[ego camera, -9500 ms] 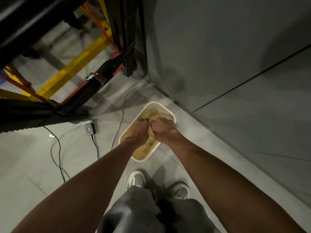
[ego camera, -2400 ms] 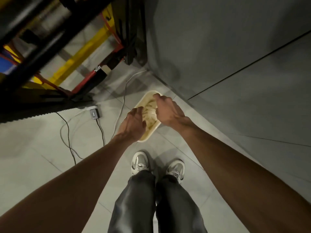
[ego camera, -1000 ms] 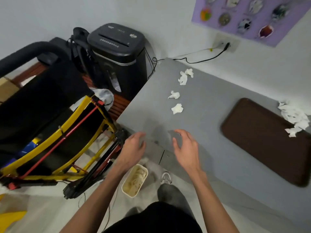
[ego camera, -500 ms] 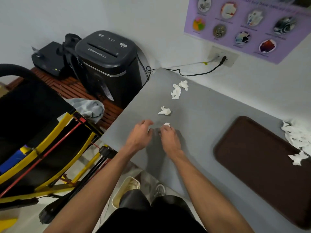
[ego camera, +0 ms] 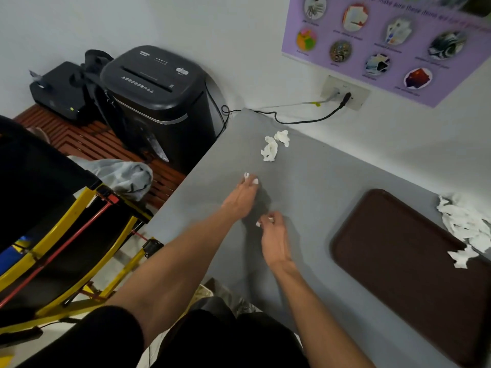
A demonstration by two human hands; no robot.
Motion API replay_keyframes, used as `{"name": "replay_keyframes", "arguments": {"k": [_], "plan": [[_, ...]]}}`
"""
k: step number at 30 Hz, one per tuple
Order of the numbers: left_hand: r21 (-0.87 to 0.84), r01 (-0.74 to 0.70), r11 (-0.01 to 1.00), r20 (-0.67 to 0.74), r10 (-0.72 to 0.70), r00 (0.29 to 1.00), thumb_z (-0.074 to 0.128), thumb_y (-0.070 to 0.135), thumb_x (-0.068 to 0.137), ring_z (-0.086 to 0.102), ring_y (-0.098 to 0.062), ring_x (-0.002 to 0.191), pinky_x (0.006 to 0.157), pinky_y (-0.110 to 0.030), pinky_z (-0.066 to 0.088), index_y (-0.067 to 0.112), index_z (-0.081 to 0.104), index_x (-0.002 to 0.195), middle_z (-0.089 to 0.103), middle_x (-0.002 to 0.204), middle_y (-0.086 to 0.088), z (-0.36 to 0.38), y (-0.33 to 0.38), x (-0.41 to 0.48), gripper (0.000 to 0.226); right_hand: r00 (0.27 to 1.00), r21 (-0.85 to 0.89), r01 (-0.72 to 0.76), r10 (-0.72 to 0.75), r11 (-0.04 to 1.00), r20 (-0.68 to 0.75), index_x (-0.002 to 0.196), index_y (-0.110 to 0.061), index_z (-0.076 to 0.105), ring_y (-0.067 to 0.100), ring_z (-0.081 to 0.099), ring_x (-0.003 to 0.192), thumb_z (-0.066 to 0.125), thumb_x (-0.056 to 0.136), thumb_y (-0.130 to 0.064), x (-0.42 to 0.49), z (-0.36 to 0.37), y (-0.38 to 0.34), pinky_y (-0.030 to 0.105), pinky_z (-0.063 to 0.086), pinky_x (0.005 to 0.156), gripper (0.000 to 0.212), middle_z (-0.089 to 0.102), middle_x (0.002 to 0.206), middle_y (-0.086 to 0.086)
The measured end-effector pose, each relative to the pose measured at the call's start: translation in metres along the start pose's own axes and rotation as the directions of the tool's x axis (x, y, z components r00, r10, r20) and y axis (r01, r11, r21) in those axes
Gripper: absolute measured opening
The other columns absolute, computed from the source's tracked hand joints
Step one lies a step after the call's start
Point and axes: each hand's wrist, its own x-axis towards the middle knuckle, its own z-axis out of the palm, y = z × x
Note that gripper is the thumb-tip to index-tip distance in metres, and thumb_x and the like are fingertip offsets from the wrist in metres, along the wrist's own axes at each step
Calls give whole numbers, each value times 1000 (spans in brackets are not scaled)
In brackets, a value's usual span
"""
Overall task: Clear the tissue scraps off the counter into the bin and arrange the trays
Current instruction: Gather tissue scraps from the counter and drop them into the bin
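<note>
Pinching a tissue scrap in curled fingers, the right hand hangs over the grey tabletop left of the brown tray, while the left hand, farther left of the tray, covers a second scrap with its fingers, though whether it grips cannot be told.

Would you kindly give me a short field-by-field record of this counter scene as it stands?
Tray: brown, flat on the grey counter
Left hand: fingers on the middle scrap
Right hand: pinches a small scrap
Loose scraps: two near the counter's far corner
Scrap pile: at the tray's far end, partly on it
Bin: on the floor, mostly hidden below the counter edge
</note>
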Motion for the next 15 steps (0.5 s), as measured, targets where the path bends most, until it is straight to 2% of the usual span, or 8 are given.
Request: {"name": "replay_keyframes", "arguments": {"k": [1,3,5,6,8,10,13,15], "plan": [[-2,19,1000,-1,-19,1000,50,-13,92,37,-43,144,114,-52,41,4,48,147,32,161,-14,3,3,-7,57,1000,2,13,-13,1000,-6,124,-32,58,20,63,101,45,101,-48,-5,-2,2,41,55,88,30,63,116,-6],[-17,59,998,-5,-60,998,46,-11,96,47,-42,137,111,-51,44,9,44,151,36,161,-9,5,4,-25,59,999,58,33,-32,998,-17,123,-30,59,16,60,100,42,103,-46,-10,1,2,41,54,89,31,61,119,-5],[-34,67,997,-17,-67,998,48,-5,97,54,-40,131,108,-48,47,13,53,144,46,153,-10,5,1,-39,51,999,-52,51,-51,997,11,120,-25,61,12,58,97,40,104,-42,-8,8,8,40,53,90,31,61,121,-1],[-4,62,998,-34,-62,997,50,-4,96,55,-38,129,106,-44,48,13,58,139,52,146,-11,1,-18,-66,47,997,-90,73,-73,993,12,120,-24,62,16,59,100,42,104,-41,-24,18,-17,42,53,91,31,61,120,2],[18,29,999,-70,-28,997,55,-2,95,57,-33,125,102,-40,48,15,64,133,59,132,-11,0,-34,-94,42,1000,-129,27,-26,991,8,121,-14,64,31,59,106,54,99,-15,-35,21,-36,46,53,94,25,62,119,12],[-10,17,1000,-83,-18,996,55,1,97,57,-33,119,99,-40,47,15,65,132,60,123,-12,7,-31,-106,39,998,-150,21,-28,989,-50,115,-5,66,39,59,101,62,82,9,-38,20,-30,46,56,90,36,67,109,19],[-53,28,998,-93,-32,995,59,-4,95,56,-33,117,95,-38,48,12,66,130,59,119,-13,18,-22,-119,39,998,-182,-41,33,982,-50,115,-5,67,40,60,104,58,83,7,-39,14,-9,45,56,90,34,70,105,21],[-84,67,994,-104,-75,992,61,-3,94,59,-33,114,94,-38,50,11,68,124,59,118,-12,22,-30,-136,34,996,-86,-91,90,992,-18,116,-11,67,38,58,107,58,85,6,-52,16,-18,45,54,93,37,70,110,19]]}}
